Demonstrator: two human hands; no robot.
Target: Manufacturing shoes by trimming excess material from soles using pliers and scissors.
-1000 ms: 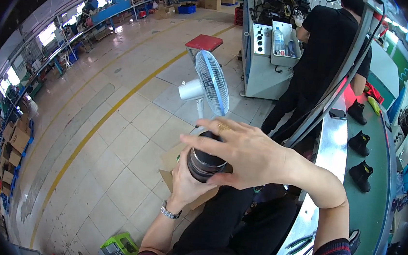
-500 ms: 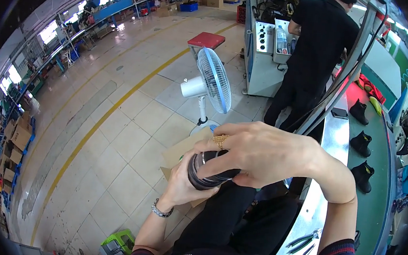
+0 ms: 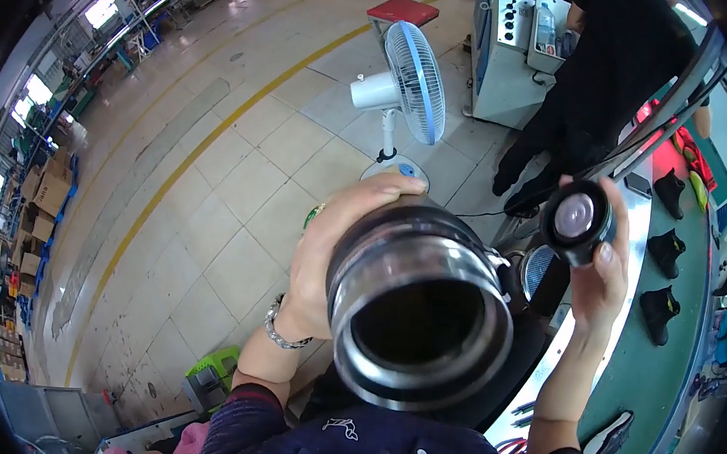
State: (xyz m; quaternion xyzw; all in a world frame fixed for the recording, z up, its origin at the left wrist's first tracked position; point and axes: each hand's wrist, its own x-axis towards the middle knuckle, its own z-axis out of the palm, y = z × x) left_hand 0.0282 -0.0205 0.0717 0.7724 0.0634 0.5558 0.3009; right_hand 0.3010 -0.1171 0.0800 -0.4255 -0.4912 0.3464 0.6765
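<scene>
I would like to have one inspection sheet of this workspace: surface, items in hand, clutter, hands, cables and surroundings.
Surface: shiny metal ledge beside a green surface, on the person's right.
Items in hand: flask uncapped, mouth toward the camera; dark lid apart from it, round metallic centre showing.
Clutter: red-handled tools on the ledge, partly hidden; dark boots standing on the green surface.
Hands: left hand wraps the flask; right hand grips the lid.
Cables: thin dark cord on the floor near the fan; its ends cannot be followed.
Surroundings: red stool behind the fan, person in black beside a pale control cabinet.
</scene>
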